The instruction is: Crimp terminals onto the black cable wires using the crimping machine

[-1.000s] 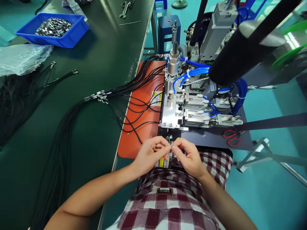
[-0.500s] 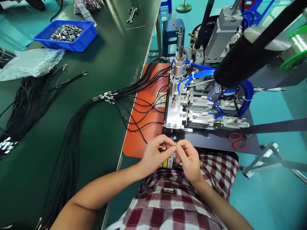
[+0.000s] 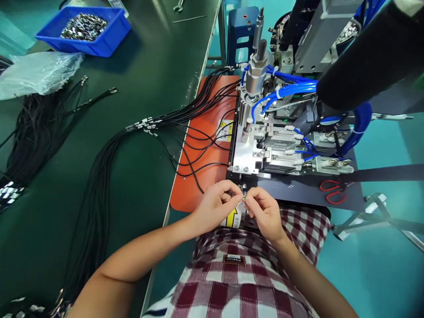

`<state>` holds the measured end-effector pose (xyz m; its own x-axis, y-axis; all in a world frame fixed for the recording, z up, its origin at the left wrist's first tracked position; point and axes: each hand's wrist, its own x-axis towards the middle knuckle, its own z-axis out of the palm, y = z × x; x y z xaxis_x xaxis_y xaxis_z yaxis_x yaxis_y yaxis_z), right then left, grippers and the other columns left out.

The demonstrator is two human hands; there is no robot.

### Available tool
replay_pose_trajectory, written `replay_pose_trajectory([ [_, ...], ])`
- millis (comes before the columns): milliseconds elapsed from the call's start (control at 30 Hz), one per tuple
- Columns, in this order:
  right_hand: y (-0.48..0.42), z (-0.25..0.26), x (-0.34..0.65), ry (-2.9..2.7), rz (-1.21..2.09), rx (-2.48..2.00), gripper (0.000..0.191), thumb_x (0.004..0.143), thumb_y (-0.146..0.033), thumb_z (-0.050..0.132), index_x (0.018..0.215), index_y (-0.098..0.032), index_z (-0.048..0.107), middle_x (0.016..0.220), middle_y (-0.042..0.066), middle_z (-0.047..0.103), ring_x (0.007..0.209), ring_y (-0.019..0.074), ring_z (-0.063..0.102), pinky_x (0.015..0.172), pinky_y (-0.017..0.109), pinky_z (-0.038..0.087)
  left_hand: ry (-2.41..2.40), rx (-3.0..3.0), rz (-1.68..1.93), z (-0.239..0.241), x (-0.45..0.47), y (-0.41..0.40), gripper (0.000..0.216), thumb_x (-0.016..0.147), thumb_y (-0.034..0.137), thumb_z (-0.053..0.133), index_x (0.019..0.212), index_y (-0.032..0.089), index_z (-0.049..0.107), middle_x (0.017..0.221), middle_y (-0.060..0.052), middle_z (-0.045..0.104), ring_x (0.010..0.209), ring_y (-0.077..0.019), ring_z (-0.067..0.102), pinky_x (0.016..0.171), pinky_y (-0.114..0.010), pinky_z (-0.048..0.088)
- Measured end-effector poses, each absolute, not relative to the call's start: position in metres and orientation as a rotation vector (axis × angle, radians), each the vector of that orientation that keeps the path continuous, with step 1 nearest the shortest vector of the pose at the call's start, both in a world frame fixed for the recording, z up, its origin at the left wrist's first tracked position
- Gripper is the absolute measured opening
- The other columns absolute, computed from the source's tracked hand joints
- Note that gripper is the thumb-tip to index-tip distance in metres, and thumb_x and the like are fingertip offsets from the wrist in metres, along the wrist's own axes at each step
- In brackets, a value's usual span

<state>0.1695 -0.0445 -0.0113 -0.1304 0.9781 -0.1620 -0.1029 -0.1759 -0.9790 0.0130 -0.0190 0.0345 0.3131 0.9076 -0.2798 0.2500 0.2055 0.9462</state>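
At green workbench, just before near edge of pneumatic machine: pinches black cord end in left hand, small metal fitting in right hand, fingertips meeting. Seemingly mid-joining; calls next for steady, aligned pressure.

The left forearm and right forearm are bare and angle inward; the left hand and right hand meet fingertip to fingertip; fingers curled, thumbs and forefingers pinched tight, knuckles up.
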Motion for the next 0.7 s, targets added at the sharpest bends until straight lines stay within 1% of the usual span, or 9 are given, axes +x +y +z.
replay_pose_trajectory([
  [67,-0.041,-0.014,0.173,-1.13,1.488,-1.211,0.021,0.089,-0.034,0.056,0.073,-0.02,0.053,0.062,-0.004,0.047,0.048,0.009,0.04,0.048,0.025,0.034,1.202,1.546,0.661,0.033,0.009,-0.015,0.012,0.087,0.025,0.054,0.085,0.016,0.061,0.079,-0.002,0.057,0.069,-0.0122,0.053,0.059,-0.021,0.041],
  [133,-0.036,-0.017,0.177,-1.154,1.465,-1.233,0.02,0.089,-0.034,0.055,0.074,-0.02,0.053,0.063,-0.004,0.048,0.049,0.0097,0.041,0.048,0.025,0.035,1.147,1.734,0.665,0.029,0.004,-0.011,0.011,0.089,0.02,0.051,0.092,0.017,0.061,0.087,-0.004,0.059,0.082,-0.0151,0.055,0.071,-0.024,0.045],
  [233,-0.028,-0.021,0.184,-1.196,1.398,-1.277,0.019,0.089,-0.032,0.056,0.074,-0.02,0.053,0.064,-0.003,0.049,0.05,0.0101,0.042,0.05,0.025,0.036,1.085,1.94,0.682,0.02,-0.001,-0.004,0.017,0.091,0.017,0.046,0.098,0.017,0.061,0.09,-0.006,0.057,0.086,-0.0157,0.056,0.076,-0.026,0.046],
  [333,-0.023,-0.026,0.187,-1.22,1.36,-1.31,0.018,0.089,-0.03,0.056,0.075,-0.02,0.053,0.064,-0.003,0.049,0.051,0.0102,0.042,0.051,0.026,0.035,1.079,2.082,0.674,0.009,-0.006,0.0,0.023,0.092,0.017,0.043,0.105,0.017,0.063,0.091,-0.007,0.054,0.084,-0.0155,0.055,0.073,-0.025,0.047],
  [433,-0.023,-0.031,0.184,-1.214,1.346,-1.338,0.016,0.09,-0.03,0.055,0.077,-0.021,0.053,0.064,-0.003,0.049,0.052,0.0109,0.043,0.052,0.026,0.036,1.075,2.178,0.634,0.002,-0.009,0.001,0.027,0.092,0.018,0.044,0.111,0.019,0.064,0.09,-0.006,0.053,0.081,-0.0155,0.055,0.069,-0.025,0.048],
  [567,-0.025,-0.037,0.179,-1.234,1.313,-1.368,0.015,0.09,-0.03,0.054,0.079,-0.021,0.054,0.066,-0.002,0.05,0.054,0.0118,0.044,0.054,0.027,0.037,1.099,2.266,0.599,0.0,-0.013,0.001,0.029,0.092,0.021,0.045,0.112,0.019,0.066,0.088,-0.007,0.052,0.078,-0.0163,0.055,0.065,-0.025,0.047],
  [700,-0.025,-0.04,0.178,-1.269,1.28,-1.376,0.014,0.091,-0.029,0.053,0.08,-0.02,0.054,0.068,-0.002,0.05,0.057,0.0124,0.045,0.056,0.027,0.038,1.105,2.341,0.565,-0.002,-0.013,0.002,0.031,0.092,0.021,0.043,0.112,0.019,0.067,0.089,-0.008,0.054,0.081,-0.0181,0.055,0.067,-0.026,0.047],
])
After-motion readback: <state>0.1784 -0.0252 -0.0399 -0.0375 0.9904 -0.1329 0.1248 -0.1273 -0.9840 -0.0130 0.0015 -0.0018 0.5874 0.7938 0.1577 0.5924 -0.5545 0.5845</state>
